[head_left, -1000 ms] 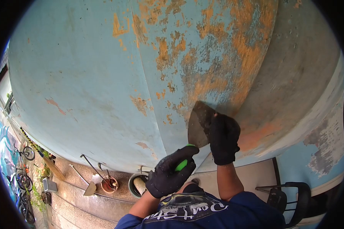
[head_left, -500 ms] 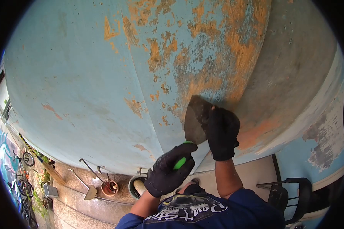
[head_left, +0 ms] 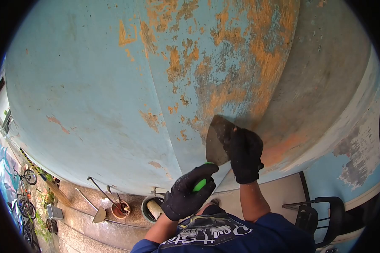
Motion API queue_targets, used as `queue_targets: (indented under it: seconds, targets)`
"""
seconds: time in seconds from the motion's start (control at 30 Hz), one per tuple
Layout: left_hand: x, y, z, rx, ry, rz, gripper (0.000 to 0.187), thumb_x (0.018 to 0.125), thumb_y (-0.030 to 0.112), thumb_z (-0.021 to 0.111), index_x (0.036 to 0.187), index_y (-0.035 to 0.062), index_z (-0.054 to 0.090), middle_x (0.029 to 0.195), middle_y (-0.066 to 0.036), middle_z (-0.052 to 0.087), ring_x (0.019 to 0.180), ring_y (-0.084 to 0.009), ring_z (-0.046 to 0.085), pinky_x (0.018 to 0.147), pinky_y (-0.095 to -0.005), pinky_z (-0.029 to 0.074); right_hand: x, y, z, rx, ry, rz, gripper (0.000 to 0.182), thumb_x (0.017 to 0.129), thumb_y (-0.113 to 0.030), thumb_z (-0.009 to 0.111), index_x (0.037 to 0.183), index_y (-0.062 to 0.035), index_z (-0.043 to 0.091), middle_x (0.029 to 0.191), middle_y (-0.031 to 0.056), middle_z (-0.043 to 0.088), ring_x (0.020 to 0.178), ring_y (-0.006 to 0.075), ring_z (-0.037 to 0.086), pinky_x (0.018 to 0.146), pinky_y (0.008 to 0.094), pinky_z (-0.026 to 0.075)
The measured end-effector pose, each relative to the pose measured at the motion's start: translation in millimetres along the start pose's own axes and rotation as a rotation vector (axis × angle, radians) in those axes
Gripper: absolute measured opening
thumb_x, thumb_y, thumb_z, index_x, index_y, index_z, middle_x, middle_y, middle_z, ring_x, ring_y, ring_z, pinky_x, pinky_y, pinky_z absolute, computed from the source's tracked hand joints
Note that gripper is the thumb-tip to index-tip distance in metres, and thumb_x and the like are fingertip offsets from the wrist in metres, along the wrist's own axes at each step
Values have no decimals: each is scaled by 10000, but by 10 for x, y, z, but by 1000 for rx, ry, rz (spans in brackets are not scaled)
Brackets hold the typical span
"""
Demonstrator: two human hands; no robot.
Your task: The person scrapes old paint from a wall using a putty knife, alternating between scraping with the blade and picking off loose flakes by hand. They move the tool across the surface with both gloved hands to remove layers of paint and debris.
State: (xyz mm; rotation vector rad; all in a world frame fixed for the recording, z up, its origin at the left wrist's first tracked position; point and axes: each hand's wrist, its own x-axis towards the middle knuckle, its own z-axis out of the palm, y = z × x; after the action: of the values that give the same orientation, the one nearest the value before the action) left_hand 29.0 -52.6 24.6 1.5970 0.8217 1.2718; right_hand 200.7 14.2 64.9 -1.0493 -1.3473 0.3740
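Observation:
Black gloves cover both of my hands. My right hand (head_left: 245,154) is closed on the right side of a dark, flat, roughly triangular sheet (head_left: 217,141), whose left edge is curved. The sheet overlaps the lower part of a wall (head_left: 93,88) with worn light-blue paint. Lower and to the left, my left hand (head_left: 188,192) is wrapped around a bright green handle (head_left: 199,185); what the handle belongs to is hidden by the glove. The left thumb points toward the sheet's lower edge. Above my right hand, large orange and grey patches (head_left: 261,80) show through the blue.
Below the wall at left stand a terracotta pot (head_left: 120,209), a dark round planter (head_left: 147,211), a long-handled dustpan (head_left: 99,215) and a broom (head_left: 59,193). Bicycles (head_left: 27,206) are parked farther left. A black chair (head_left: 325,215) is at lower right, beside a peeling blue wall (head_left: 361,156).
Both hands have moved slightly down in the view, the dark sheet along with the right one. The wall's patches sit a little lower and farther right. Both grips stay the same.

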Motion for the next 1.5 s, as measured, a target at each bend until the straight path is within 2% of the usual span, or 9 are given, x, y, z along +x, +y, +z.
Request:
queue_targets:
  seconds: [0.27, 0.53, 0.63, 0.7, 0.9, 1.0, 1.13, 1.33, 1.5]
  targets:
    - [-64, -17, -11, -70, 17, -54, 388, 889, -57, 675, 1267, 20, 627, 1197, -55, 665, 966, -86, 599, 844, -272, 505, -12, -7, 63, 61, 6, 22, 325, 1001, -179, 610, 734, 8, 599, 626, -2, 551, 622, 67, 448, 581, 297, 397]
    - [-46, 12, -23, -76, 48, -82, 373, 890, -52, 673, 1254, 19, 636, 1141, -33, 671, 925, -77, 587, 813, -261, 499, 1, -107, 82, 91, -21, 66, 289, 993, -158, 620, 766, 20, 623, 690, -5, 610, 682, 54, 499, 609, 288, 426]
    - [-98, -59, -23, -89, 61, -85, 370, 885, -51, 676, 1246, 19, 639, 1085, -25, 671, 895, -75, 585, 783, -253, 494, -125, 117, 101, 85, -23, 116, 294, 994, -170, 621, 773, 24, 627, 691, 10, 621, 673, 67, 510, 614, 299, 434]
    - [-112, -103, -41, 55, 71, -6, 363, 885, -51, 671, 1241, 17, 641, 1045, -12, 664, 861, -68, 575, 748, -241, 484, -109, 114, 116, 75, -39, 73, 298, 995, -179, 619, 777, 24, 627, 687, 17, 616, 669, 72, 509, 615, 304, 435]
    - [-92, 10, -40, -58, 114, -125, 359, 881, -58, 677, 1230, 22, 649, 1020, -9, 658, 831, -61, 569, 700, -233, 475, -46, -53, 167, 78, -39, 37, 304, 994, -187, 615, 771, 20, 616, 664, 33, 593, 650, 85, 500, 603, 317, 429]
    - [-128, -79, -24, -11, 117, -73, 368, 878, -67, 673, 1233, 24, 647, 967, -4, 639, 816, -58, 563, 678, -227, 466, -100, 85, 158, 58, -61, 36, 307, 994, -186, 613, 762, 17, 612, 656, 32, 588, 644, 88, 496, 595, 320, 423]
    - [-94, -55, -47, -92, 120, -125, 363, 884, -62, 672, 1237, 17, 643, 1016, -14, 658, 815, -56, 564, 674, -225, 464, 5, 18, 192, -15, -43, -36, 308, 990, -180, 610, 748, 9, 606, 641, 32, 578, 636, 89, 490, 590, 322, 419]
    - [-137, -75, 44, 16, 101, -87, 370, 875, -56, 689, 1235, 19, 642, 1191, -71, 678, 962, -108, 612, 859, -292, 509, -99, 170, 136, 41, -29, 10, 327, 996, -184, 609, 726, -2, 595, 617, 11, 562, 619, 79, 473, 580, 320, 409]
    - [-8, 12, 97, 31, 47, 4, 360, 880, -48, 687, 1231, 20, 642, 1195, -77, 681, 955, -111, 618, 866, -295, 511, -29, 109, 24, 45, 41, 40, 345, 1002, -202, 609, 720, -4, 593, 629, 5, 568, 625, 72, 469, 579, 311, 402]
